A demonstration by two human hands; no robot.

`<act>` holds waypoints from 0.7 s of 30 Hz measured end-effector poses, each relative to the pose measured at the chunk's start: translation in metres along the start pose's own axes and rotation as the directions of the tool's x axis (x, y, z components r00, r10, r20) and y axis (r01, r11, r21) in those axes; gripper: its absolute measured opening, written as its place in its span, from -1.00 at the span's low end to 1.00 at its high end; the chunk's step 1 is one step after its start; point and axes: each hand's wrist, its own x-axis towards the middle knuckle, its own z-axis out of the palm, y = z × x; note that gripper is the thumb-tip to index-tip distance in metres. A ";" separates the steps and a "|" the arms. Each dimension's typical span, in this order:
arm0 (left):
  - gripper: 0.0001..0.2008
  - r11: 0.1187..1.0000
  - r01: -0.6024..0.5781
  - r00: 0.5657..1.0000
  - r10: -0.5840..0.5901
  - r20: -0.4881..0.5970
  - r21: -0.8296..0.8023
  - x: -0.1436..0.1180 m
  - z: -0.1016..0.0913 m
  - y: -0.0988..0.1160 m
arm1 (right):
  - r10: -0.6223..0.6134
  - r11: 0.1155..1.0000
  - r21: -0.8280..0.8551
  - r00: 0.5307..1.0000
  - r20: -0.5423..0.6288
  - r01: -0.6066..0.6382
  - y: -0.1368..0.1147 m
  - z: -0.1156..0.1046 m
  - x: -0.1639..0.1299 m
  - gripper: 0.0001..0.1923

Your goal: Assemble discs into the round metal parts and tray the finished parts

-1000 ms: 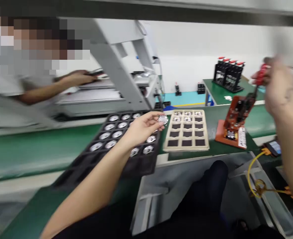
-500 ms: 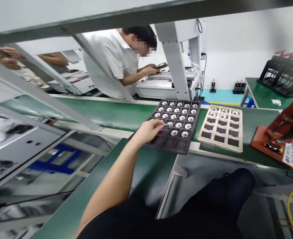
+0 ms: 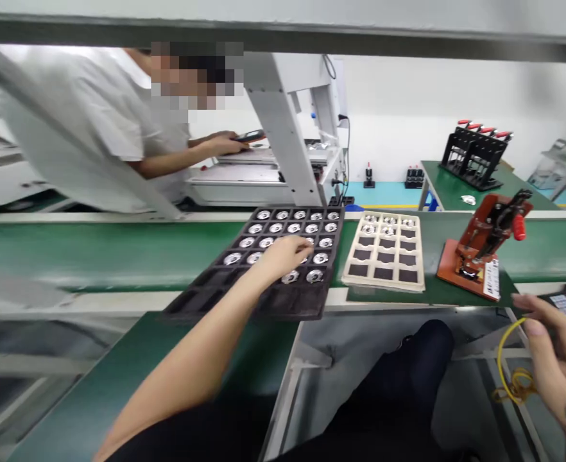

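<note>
On the green conveyor bench, our left hand (image 3: 283,255) reaches fingers-down among round silver discs (image 3: 314,276) in the black compartmented tray (image 3: 225,296), grip unclear, while our right hand (image 3: 559,362) hovers open and empty.

bright, even light fills the room, strongest off the white back wall (image 3: 398,135), which is nearly washed out, and the shadows on the green counter (image 3: 95,250) are soft. small glints sit on the metal discs (image 3: 283,228) just beyond the left fingers (image 3: 302,247). edges smear with motion blur, and the right hand (image 3: 557,359) is soft.
</note>
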 end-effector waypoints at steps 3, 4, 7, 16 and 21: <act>-0.73 0.981 -0.183 0.981 0.186 0.057 -0.060 0.065 0.033 0.068 | -0.044 0.997 0.073 0.993 0.113 0.036 -0.010 -0.004 -0.007 -0.66; -0.76 0.973 -0.218 0.972 0.223 0.074 -0.071 0.085 0.044 0.090 | -0.060 0.996 0.079 0.991 0.117 0.051 -0.011 -0.004 -0.010 -0.67; -0.79 0.967 -0.242 0.963 0.250 0.101 -0.083 0.131 0.069 0.139 | -0.078 0.995 0.068 0.991 0.107 0.071 -0.007 -0.011 -0.021 -0.70; -0.80 0.956 -0.258 0.955 0.274 0.117 -0.140 0.149 0.067 0.180 | 0.091 0.996 -0.017 0.995 0.034 -0.090 0.015 -0.053 -0.067 -0.71; -0.95 0.808 -0.527 0.838 0.545 -0.004 -0.264 0.102 0.056 0.246 | 0.219 0.969 0.102 0.973 0.077 -0.226 0.013 -0.058 -0.064 -0.73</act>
